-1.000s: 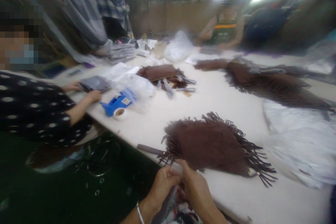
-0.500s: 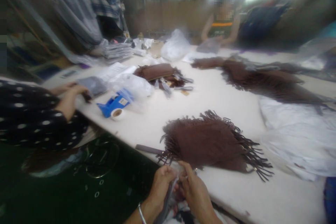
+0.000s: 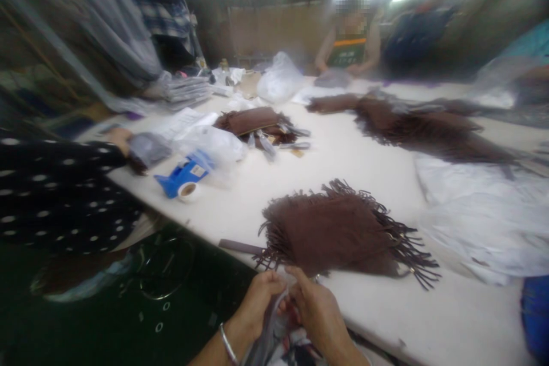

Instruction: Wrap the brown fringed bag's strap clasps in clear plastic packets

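Observation:
My left hand [image 3: 259, 304] and my right hand [image 3: 318, 307] meet at the table's near edge, fingers closed on a greyish strip in clear plastic [image 3: 266, 329]. Its lower part hangs toward my lap; what lies between the fingertips is partly hidden. Just beyond my hands lies a dark brown fringed bag [image 3: 334, 231], flat on the white table [image 3: 369, 303], its fringe spread on several sides. From under its left fringe a flat grey-brown strap [image 3: 241, 246] sticks out. A bracelet circles my left wrist.
A blue tape dispenser [image 3: 182, 177] stands at the left edge, near a co-worker's polka-dot sleeve [image 3: 64, 183]. Farther back are brown fringed pieces [image 3: 251, 120], more brown pieces [image 3: 412, 126] and a plastic bag [image 3: 281, 77]. White sheeting [image 3: 480, 223] lies right. Another person [image 3: 349, 54] sits opposite.
My hands stay together on the strip with little movement. The view has shifted slightly. At left, the co-worker's sleeve and hand have shifted, beside the grey plastic-wrapped item.

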`<state>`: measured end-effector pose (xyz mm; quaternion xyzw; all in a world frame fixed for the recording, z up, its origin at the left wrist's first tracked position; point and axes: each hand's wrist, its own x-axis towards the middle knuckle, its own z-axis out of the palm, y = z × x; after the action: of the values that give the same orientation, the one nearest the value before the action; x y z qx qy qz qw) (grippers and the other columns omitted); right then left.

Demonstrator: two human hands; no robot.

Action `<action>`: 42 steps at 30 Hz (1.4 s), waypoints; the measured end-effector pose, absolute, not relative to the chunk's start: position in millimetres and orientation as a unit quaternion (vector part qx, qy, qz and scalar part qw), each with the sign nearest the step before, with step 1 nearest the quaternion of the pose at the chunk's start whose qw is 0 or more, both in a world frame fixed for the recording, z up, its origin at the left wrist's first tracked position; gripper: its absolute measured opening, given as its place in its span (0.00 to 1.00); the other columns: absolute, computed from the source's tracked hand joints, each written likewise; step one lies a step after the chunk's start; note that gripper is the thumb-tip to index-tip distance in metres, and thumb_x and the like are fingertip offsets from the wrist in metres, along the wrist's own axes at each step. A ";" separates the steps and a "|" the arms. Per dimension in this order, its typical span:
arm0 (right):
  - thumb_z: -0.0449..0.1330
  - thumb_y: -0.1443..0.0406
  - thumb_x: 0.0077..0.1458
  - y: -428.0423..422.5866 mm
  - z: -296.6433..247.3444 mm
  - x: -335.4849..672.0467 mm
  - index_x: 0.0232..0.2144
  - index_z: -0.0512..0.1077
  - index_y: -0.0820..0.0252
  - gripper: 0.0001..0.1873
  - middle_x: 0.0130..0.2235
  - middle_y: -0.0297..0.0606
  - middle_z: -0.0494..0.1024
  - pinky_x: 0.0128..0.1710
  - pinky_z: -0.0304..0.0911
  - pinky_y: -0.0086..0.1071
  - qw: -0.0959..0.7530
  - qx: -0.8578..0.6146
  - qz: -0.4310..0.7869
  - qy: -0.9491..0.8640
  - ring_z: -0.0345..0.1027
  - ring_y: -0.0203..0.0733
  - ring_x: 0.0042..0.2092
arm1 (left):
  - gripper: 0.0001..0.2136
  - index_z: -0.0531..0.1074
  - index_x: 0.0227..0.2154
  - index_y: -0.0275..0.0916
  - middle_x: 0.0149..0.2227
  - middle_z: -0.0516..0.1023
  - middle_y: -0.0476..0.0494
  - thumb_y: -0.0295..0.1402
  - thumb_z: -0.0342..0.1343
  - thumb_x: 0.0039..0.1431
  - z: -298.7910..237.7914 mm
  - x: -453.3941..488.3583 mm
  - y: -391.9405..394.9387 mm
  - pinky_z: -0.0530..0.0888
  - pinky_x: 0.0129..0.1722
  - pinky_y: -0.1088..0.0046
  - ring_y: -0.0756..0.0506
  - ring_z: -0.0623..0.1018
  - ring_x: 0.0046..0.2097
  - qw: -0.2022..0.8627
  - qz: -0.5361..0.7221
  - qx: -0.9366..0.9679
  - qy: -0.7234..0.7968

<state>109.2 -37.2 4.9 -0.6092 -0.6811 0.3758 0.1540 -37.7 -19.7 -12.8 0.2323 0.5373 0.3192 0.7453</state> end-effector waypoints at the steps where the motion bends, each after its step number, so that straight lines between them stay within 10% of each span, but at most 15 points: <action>1: 0.47 0.71 0.52 -37.4 3.9 109.4 0.55 0.65 0.53 0.27 0.26 0.32 0.77 0.29 0.55 0.29 0.160 -0.607 0.385 -0.677 0.70 0.40 0.29 | 0.06 0.68 0.25 0.35 0.19 0.72 0.48 0.31 0.58 0.44 -12.7 -38.4 -18.6 0.60 0.19 0.79 0.53 0.68 0.19 0.746 0.314 0.232 0.540; 16: 0.48 0.60 0.57 -54.4 -7.1 109.0 0.56 0.57 0.56 0.24 0.27 0.30 0.74 0.20 0.61 0.28 0.337 -0.585 0.556 -0.486 0.66 0.37 0.20 | 0.11 0.67 0.26 0.36 0.19 0.73 0.48 0.35 0.61 0.45 -12.7 -42.8 -15.1 0.61 0.20 0.79 0.53 0.68 0.19 0.734 0.311 0.246 0.551; 26: 0.53 0.38 0.51 -69.5 -38.0 87.5 0.30 0.66 0.59 0.29 0.18 0.32 0.72 0.10 0.43 0.23 0.371 -0.570 0.664 -0.312 0.55 0.30 0.11 | 0.11 0.67 0.27 0.36 0.19 0.72 0.49 0.36 0.61 0.48 -12.3 -42.0 -22.5 0.61 0.21 0.78 0.53 0.67 0.19 0.728 0.327 0.262 0.543; 42: 0.65 0.56 0.48 -62.3 -32.2 82.4 0.25 0.69 0.65 0.17 0.19 0.26 0.64 0.13 0.39 0.18 0.423 -0.418 0.800 -0.073 0.39 0.20 0.15 | 0.11 0.66 0.25 0.37 0.17 0.70 0.50 0.38 0.60 0.50 -14.2 -37.4 -26.5 0.62 0.21 0.78 0.52 0.67 0.19 0.683 0.346 0.304 0.568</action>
<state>82.4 -62.3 -32.2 -0.4185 -0.0731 0.8004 0.4230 -37.4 -26.5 -14.2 0.3039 0.5677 0.3458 0.6825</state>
